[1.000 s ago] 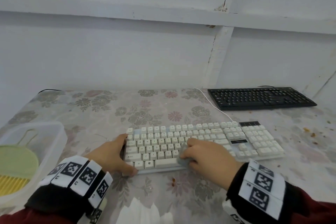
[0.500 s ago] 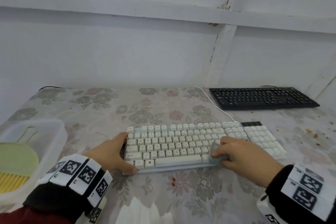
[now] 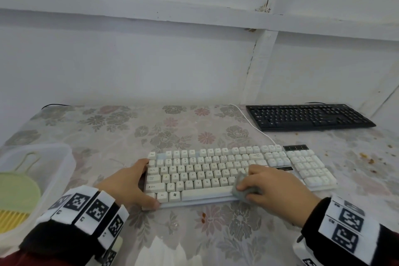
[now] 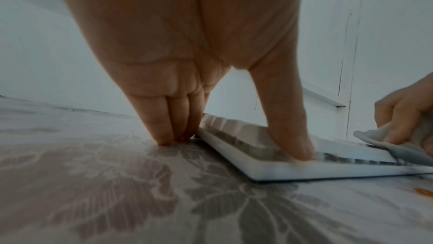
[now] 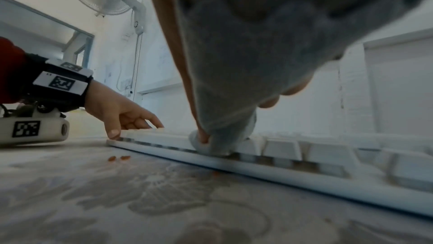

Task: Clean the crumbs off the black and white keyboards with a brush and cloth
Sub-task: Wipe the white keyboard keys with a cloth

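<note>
Head: left hand point(image 3: 127, 185) braces white keyboard point(image 3: 207, 174) at its left edge, prob. to stop sliding; right hand point(image 3: 274, 188) curled round grey cloth point(image 3: 240, 190) on bottom row. Black keyboard point(image 3: 308, 117) far right, brush point(image 3: 15, 196) in tub point(image 3: 58, 157). Left wrist: fingers point(image 4: 161, 120) straight, thumb on frame, gripping nothing. Right wrist: cloth pressed onto keys; crumbs point(image 5: 118, 158) on table.

Two keyboards, a tub and two hands on one table

The white keyboard point(image 3: 237, 174) lies at the frame's lower centre on the table point(image 3: 108, 131); the black keyboard point(image 3: 306, 117) sits well apart at centre right, near the wall point(image 3: 151, 60) behind. The left hand point(image 3: 127, 183) is at the white keyboard's left end, thumb on its near left corner. The right hand point(image 3: 274, 188) lies on its near middle with the cloth point(image 3: 241, 189) under it. At the lower left edge a container point(image 3: 62, 164) holds the brush point(image 3: 15, 198). Crumbs point(image 3: 367, 157) lie at the right edge.
</note>
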{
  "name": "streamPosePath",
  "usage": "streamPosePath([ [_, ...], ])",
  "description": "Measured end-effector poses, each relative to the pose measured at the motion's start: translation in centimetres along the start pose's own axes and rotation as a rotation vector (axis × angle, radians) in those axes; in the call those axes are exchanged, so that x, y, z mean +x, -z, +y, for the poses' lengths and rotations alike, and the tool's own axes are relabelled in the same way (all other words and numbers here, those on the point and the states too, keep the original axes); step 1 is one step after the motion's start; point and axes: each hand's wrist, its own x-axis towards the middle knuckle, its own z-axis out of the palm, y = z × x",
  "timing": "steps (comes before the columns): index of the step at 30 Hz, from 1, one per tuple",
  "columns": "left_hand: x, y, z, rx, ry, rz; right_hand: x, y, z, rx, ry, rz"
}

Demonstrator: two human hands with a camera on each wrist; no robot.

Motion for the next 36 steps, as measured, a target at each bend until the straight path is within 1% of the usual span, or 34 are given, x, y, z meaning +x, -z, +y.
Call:
streamPosePath([
  [8, 0.0, 0.0, 0.0, -0.008, 0.010, -0.003, -1.3, 0.0, 1.4, -0.009, -0.046, 0.029],
  [16, 0.0, -0.1, 0.2, 0.023, 0.015, 0.001, -2.1, 0.2, 3.5, -0.084, -0.140, 0.011],
  [22, -0.3, -0.1, 0.5, 0.046, 0.015, 0.012, -2.7, 0.9, 4.2, -0.059, -0.181, 0.010],
  [30, -0.3, 0.0, 0.4, 0.053, 0.006, 0.002, -3.4, 1.6, 6.0, -0.210, -0.290, -0.026],
  [32, -0.3, 0.0, 0.5, 0.050, 0.005, -0.002, -3.5, 2.0, 6.2, -0.247, -0.313, 0.000],
  [34, -0.3, 0.0, 0.4, 0.051, 0.007, -0.002, -3.4, 2.1, 6.2, -0.224, -0.327, 0.052],
  [36, -0.2, 0.0, 0.3, 0.050, 0.009, -0.002, -3.3, 1.8, 5.9, -0.174, -0.308, 0.060],
])
